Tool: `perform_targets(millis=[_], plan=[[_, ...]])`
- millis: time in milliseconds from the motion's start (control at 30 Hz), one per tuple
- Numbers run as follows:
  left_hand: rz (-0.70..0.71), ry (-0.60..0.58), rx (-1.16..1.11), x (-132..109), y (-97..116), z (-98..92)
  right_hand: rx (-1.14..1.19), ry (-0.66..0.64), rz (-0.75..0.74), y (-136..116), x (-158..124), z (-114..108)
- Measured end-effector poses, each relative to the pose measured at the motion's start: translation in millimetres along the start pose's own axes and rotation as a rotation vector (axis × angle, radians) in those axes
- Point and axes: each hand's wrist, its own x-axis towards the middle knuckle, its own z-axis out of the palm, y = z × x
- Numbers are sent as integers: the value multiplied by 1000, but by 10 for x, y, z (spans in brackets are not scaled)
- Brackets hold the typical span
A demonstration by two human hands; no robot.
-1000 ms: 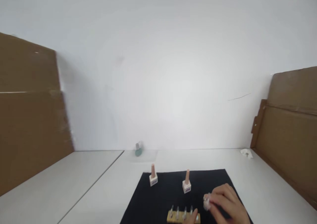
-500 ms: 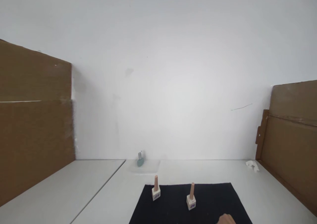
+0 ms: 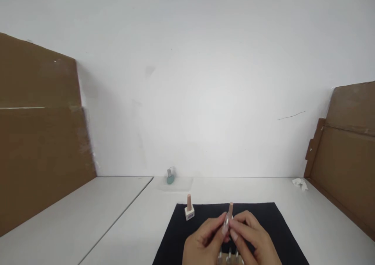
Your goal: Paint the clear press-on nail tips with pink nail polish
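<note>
Both my hands are close together over the black mat (image 3: 178, 233), fingertips meeting. My left hand (image 3: 203, 239) is closed in a pinch, and a small clear, shiny piece (image 3: 226, 221) shows at its fingertips. My right hand (image 3: 254, 235) pinches against the same spot; its fingers partly hide what is there. Just behind the fingertips rises the pinkish cap of a nail polish bottle (image 3: 231, 207), its body mostly covered. Below the hands, several shiny clear pieces stand by a tan base (image 3: 228, 258), cut off by the frame edge. Another white nail polish bottle (image 3: 189, 212) stands upright at the mat's back left.
A teal bottle with a grey cap (image 3: 170, 178) stands tilted by the wall, near a faint clear flat piece (image 3: 181, 185). Crumpled white tissue (image 3: 300, 184) lies at the back right. Cardboard panels stand left (image 3: 41, 140) and right (image 3: 348, 155) on the white table (image 3: 123, 233).
Both hands have come up into view and met over the mat, where only part of one hand showed at the bottom right. The view has tilted down slightly.
</note>
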Motion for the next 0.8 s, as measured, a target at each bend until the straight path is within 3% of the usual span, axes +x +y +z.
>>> perform_targets(millis=[67,167,300,400,600,800], plan=[[-5,-20,-40,176,121,20,36,-23,47,-50,188,-101],[17,58,5,349,311,78,52,88,202,-42,437,-244],[-13,153,-37,435,391,120,26,128,354,178,580,-328],[-30,156,-46,453,210,75,-16,37,401,402,516,-253],[-113,136,-60,508,-358,-34,-94,-88,439,665,378,-6],[-141,84,-28,634,-494,48,-169,-170,408,636,561,-27]])
